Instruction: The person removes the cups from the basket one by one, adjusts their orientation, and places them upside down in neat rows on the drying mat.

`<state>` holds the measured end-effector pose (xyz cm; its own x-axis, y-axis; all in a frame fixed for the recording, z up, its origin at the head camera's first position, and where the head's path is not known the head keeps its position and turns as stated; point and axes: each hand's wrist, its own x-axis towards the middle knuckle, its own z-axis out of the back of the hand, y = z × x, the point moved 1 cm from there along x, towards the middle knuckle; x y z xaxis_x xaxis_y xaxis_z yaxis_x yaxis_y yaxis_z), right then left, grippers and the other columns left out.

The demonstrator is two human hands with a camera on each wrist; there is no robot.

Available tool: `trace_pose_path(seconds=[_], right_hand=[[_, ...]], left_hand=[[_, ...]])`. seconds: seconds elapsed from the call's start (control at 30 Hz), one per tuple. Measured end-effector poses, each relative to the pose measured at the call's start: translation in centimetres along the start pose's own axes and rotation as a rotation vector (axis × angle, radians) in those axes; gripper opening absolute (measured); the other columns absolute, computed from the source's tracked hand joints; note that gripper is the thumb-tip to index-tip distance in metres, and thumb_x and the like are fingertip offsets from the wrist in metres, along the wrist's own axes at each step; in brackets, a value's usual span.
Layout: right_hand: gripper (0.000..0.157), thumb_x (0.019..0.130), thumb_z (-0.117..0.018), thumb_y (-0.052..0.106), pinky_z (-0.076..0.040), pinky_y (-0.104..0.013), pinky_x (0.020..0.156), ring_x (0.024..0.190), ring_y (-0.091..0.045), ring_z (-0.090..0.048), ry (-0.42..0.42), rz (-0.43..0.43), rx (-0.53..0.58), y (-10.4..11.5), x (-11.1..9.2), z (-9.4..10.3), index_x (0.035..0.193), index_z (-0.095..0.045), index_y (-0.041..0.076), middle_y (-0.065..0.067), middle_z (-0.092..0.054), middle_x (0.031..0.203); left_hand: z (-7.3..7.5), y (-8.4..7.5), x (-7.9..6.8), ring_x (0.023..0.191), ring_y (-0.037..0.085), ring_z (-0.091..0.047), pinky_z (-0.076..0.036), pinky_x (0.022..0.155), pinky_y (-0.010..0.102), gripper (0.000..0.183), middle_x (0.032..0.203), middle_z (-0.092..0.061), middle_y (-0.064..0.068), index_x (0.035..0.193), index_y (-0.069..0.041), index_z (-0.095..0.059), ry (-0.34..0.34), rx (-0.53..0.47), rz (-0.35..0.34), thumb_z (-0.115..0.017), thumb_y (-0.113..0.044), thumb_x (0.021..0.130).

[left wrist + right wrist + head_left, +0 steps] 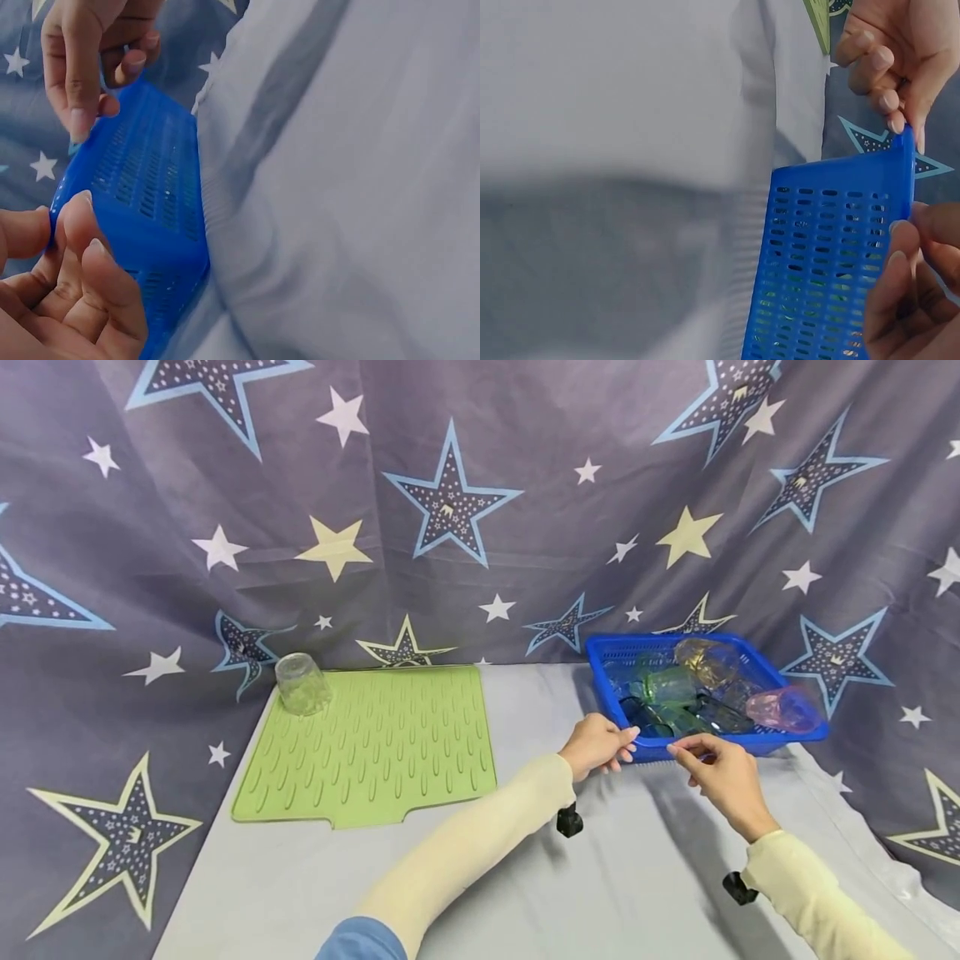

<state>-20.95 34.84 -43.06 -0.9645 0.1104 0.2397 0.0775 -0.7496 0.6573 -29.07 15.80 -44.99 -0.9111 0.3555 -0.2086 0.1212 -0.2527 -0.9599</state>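
Note:
A blue perforated plastic basket (602, 681) stands at the back right, holding several see-through cups, among them a green cup (670, 686), an amber cup (705, 662) and a pink cup (784, 708) lying over the right rim. My left hand (596, 746) pinches the basket's rim between thumb and fingers at the near left corner. Farther right along the near rim, my right hand (723, 779) pinches it too. Both grips show in the left wrist view, where the basket's slotted wall (150, 169) faces the camera.
To the left lies a green drying mat (375, 735) with raised ridges. A clear glass (302, 685) stands upside down on its far left corner. Behind the white-covered table (480, 893) hangs a grey star-patterned curtain (450, 602), close to the basket.

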Motion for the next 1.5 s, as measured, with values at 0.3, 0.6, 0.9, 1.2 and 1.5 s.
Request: trace_pose_path(seconds=[0.3, 0.6, 0.9, 1.2, 1.5], right_hand=[[0.031, 0.103, -0.066, 0.034, -0.051, -0.03, 0.056, 0.057, -0.015, -0.066, -0.054, 0.015, -0.037, -0.3, 2.1, 1.2, 0.108, -0.074, 0.005, -0.012, -0.073, 0.085], [0.031, 0.102, -0.066, 0.027, -0.034, -0.057, 0.094, 0.052, 0.005, -0.054, -0.199, 0.044, -0.191, -3.5, 5.3, 5.5, 0.106, -0.072, -0.003, -0.024, -0.073, 0.089], [0.045, 0.098, -0.067, 0.03, -0.041, -0.068, 0.092, 0.103, -0.062, -0.054, -0.309, -0.263, -0.281, -7.6, 6.0, 8.6, 0.117, -0.064, -0.011, -0.037, -0.066, 0.11], [0.036, 0.103, -0.06, 0.02, -0.041, -0.069, 0.091, 0.101, -0.062, -0.056, -0.337, -0.258, -0.3, -8.6, 5.7, 9.0, 0.112, -0.066, -0.014, -0.037, -0.066, 0.106], [0.037, 0.104, -0.06, 0.022, -0.042, -0.067, 0.091, 0.097, -0.06, -0.058, -0.393, -0.226, -0.302, -8.6, 5.6, 8.4, 0.111, -0.068, -0.014, -0.036, -0.067, 0.101]], left_hand=[[0.4, -0.3, 0.4, 0.046, 0.012, -0.054, -0.048, 0.052, 0.032, 0.038, 0.069, -0.072, 0.004, 0.09, 0.0, -0.079, -0.011, 0.022, 0.056, -0.068, -0.033, 0.101], [-0.1, -0.2, 0.5, 0.044, 0.012, -0.053, -0.058, 0.077, 0.053, 0.039, 0.069, -0.072, 0.005, 0.091, 0.002, -0.079, -0.014, 0.036, 0.066, -0.067, -0.034, 0.102], [0.0, -0.4, 0.1, 0.043, 0.012, -0.052, -0.057, 0.075, 0.051, 0.038, 0.069, -0.072, 0.006, 0.09, 0.0, -0.08, -0.006, 0.035, 0.085, -0.067, -0.034, 0.102], [0.1, -0.7, 0.0, 0.044, 0.012, -0.052, -0.048, 0.052, 0.033, 0.038, 0.071, -0.073, 0.006, 0.091, 0.0, -0.08, 0.0, 0.031, 0.072, -0.067, -0.034, 0.101], [0.2, -0.7, -0.1, 0.043, 0.013, -0.053, -0.043, 0.053, 0.038, 0.036, 0.067, -0.072, 0.005, 0.088, -0.002, -0.08, -0.023, 0.073, 0.077, -0.069, -0.034, 0.1]])
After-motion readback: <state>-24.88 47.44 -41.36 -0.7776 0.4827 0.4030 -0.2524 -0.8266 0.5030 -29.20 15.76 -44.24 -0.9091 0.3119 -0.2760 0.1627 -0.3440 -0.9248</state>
